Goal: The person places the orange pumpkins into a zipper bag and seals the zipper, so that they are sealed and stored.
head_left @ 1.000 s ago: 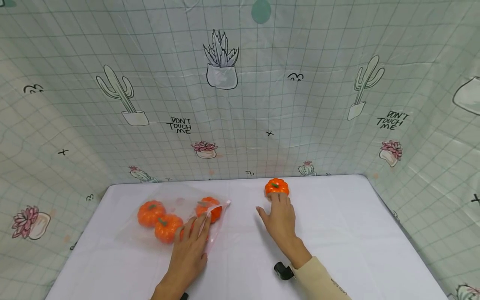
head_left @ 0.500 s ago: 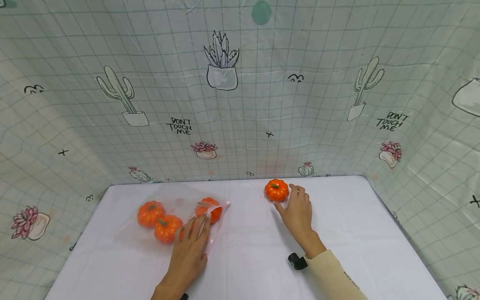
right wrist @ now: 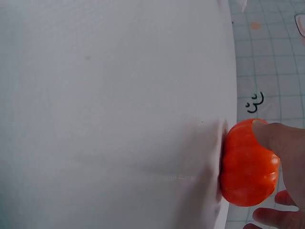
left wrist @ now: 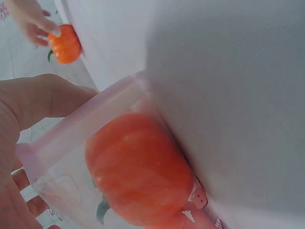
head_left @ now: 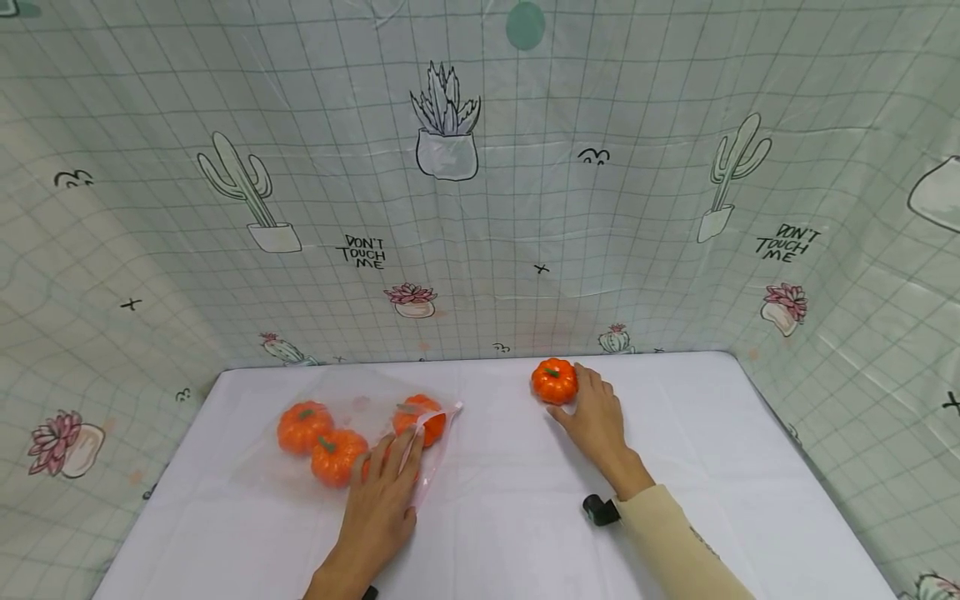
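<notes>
A clear plastic bag (head_left: 341, 387) with a pink-edged mouth lies flat at the left of the table. Several small orange toy pumpkins (head_left: 303, 427) are inside; one large in the left wrist view (left wrist: 138, 167) has a green stem. My left hand (head_left: 378, 508) rests on the bag near its mouth, fingers spread over a pumpkin that it partly hides. Near the back edge stands a loose toy pumpkin (head_left: 553, 382), outside the bag. My right hand (head_left: 596, 425) is at its right side, thumb on its near side and fingertips at its far right, pinching it.
The white-covered table (head_left: 510, 517) ends just behind the loose pumpkin. A curtain (head_left: 495, 208) with grid lines and cactus drawings hangs behind and at both sides. A black wrist camera (head_left: 600, 510) juts from the right sleeve (head_left: 675, 542).
My right hand has moved from in front of the loose pumpkin to its right side, and its fingers have come in against it. The left hand and the bag have stayed put.
</notes>
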